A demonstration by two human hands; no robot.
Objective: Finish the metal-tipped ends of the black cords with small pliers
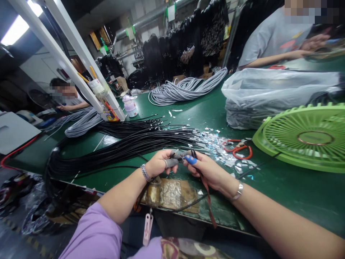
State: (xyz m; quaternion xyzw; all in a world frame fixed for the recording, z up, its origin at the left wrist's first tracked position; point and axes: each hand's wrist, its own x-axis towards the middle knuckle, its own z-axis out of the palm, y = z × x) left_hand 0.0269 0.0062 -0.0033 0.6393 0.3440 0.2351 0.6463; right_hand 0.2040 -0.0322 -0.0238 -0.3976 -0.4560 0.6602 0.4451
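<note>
Green desk (283, 187) w/ black cords (129, 144). Left hand (159, 163) & right hand (207, 171), fingers closed, pinch one cord end (181, 155) over the desk edge. Step looks like trimming the end; next needs a steady pinch.

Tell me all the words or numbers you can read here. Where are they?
None can be read.
The round badge in the middle of the green fan: too small and blurred.
The tags hanging from the pipe overhead: too small to read.
The label on the bottle by the white post: blurred.
The cable end held between the left hand and right hand: no print shows.
</note>
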